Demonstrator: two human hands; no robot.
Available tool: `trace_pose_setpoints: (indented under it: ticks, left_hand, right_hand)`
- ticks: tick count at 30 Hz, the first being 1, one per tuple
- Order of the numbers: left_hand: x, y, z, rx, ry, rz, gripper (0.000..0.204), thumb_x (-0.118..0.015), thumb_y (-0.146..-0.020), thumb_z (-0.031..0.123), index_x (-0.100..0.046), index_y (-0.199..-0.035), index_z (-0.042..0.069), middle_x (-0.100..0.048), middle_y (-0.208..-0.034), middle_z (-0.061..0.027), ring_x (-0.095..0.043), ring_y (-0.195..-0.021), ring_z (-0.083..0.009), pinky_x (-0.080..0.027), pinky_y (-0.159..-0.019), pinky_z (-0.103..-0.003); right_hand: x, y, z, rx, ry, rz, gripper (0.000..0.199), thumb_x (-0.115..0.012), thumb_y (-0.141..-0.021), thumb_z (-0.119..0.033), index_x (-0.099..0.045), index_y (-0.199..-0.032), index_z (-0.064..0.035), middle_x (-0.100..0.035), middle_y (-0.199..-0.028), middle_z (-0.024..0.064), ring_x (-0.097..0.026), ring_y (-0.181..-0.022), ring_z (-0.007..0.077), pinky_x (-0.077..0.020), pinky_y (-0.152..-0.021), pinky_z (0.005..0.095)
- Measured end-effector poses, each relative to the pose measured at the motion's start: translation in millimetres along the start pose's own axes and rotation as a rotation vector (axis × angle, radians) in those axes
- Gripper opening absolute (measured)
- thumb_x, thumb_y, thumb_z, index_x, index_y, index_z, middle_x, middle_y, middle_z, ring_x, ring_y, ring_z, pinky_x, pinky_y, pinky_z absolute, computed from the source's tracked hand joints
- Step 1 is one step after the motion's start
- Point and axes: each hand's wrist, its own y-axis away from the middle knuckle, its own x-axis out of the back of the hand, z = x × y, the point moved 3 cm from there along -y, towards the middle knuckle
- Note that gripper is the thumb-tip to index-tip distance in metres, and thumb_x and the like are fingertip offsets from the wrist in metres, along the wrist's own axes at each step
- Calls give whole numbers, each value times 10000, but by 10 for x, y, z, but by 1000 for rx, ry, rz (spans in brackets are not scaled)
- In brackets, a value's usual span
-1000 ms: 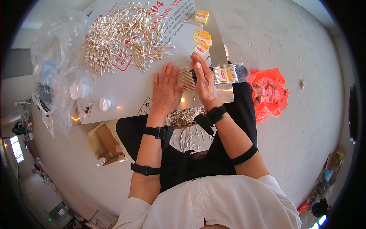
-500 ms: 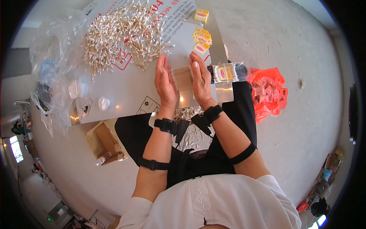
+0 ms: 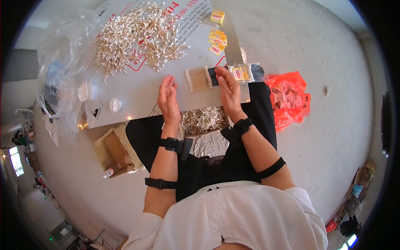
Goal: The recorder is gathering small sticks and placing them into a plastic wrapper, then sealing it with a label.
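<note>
Swabs [image 3: 198, 79] lie side by side in one flat row near the close edge of the metal sheet [image 3: 141, 92], between the two hands; the hard, level surface probably helps keep the sticks parallel and their ends in line. At 8 o'clock from the row, the left hand [image 3: 168, 98] stands on edge, fingers close together and clamped on nothing, apart from the row, perhaps so that the sticks lie unpressed. At 4 o'clock, the right hand [image 3: 230, 94] has its fingers loosely bent and near one another, with nothing seen gripped; whether their tips touch the dark strip [image 3: 213, 76] at the row's 3 o'clock end cannot be told. Further toward 3 o'clock rests a swab bundle [image 3: 241, 74] with a yellow label, set at the sheet's edge, seemingly to stay clear of the loose sticks. Yellow cards [image 3: 217, 42] overlap at 1 o'clock, likely kept within the right hand's reach, and a yellow packet [image 3: 217, 16] sits beyond them. Toward 10 o'clock spreads a tangled swab pile [image 3: 137, 39], and a small white tub [image 3: 115, 105] stands between 8 and 9. At 6 o'clock, below the sheet's edge, a box of loose swabs [image 3: 203, 120] sits between the knees, presumably for easy reach. Between 3 and 4 o'clock, a red bag [image 3: 287, 110] gathers small packs off the sheet.
</note>
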Motion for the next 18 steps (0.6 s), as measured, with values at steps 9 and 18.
trace_pose_setpoints:
  ticks: [9,18]
  left_hand:
    - [-51,204,80,-228,-675,-179,483,-537,-894,-1,-441,-1368,1,-444,-1425,-162,-437,-1320,-311,-362,-1096,-391]
    - [-159,255,117,-358,-887,-200,552,-612,-826,-7,-450,-1353,2,-430,-1429,-174,-431,-1308,-362,-365,-1093,-404]
  right_hand:
    - [123,311,-215,53,274,-116,227,-573,-869,67,-598,-1093,37,-566,-1223,139,-595,-1100,238,-493,-936,309]
    - [140,351,-213,145,474,-126,235,-585,-826,60,-639,-1044,-9,-587,-1199,133,-616,-1062,302,-503,-901,338]
